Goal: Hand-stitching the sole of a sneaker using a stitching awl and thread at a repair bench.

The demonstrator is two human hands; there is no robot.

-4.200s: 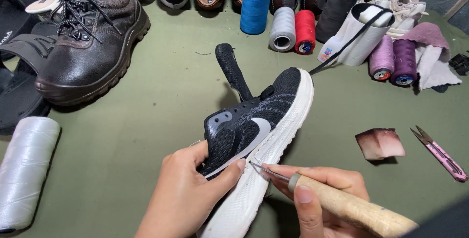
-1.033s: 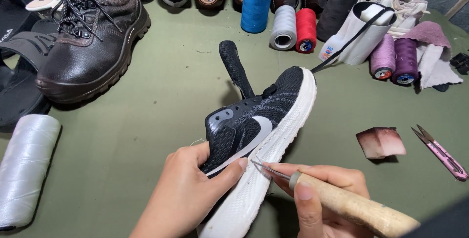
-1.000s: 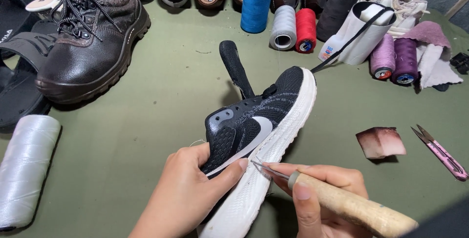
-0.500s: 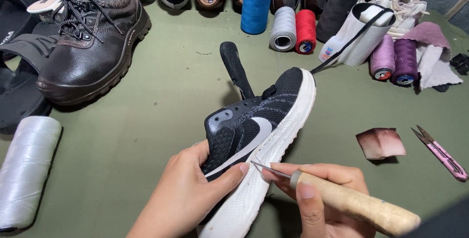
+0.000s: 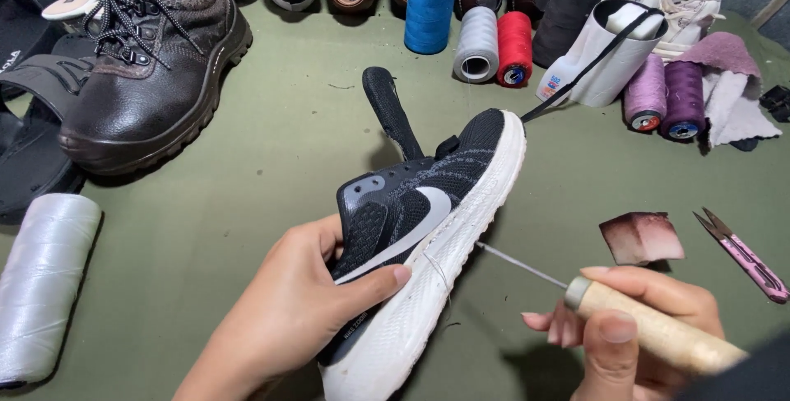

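Observation:
A black knit sneaker [image 5: 428,203] with a thick white sole lies tilted on a green mat, its tongue sticking up. My left hand [image 5: 300,310] grips it around the heel, thumb pressed on the side near the sole. My right hand [image 5: 634,327] holds a wooden-handled awl [image 5: 650,331] to the right of the shoe. Its thin metal needle points left, the tip just beside the white sole's edge. A fine thread runs across the sole near my thumb.
A brown leather boot [image 5: 152,80] and black sandals sit at the left, a white thread cone [image 5: 41,286] at the lower left. Several thread spools [image 5: 494,35] and shoes line the back. A leather scrap [image 5: 642,236] and pink snips [image 5: 745,253] lie at the right.
My right hand has drawn the awl away to the right, so the needle has come out from the sole seam. My left hand and the sneaker have barely shifted.

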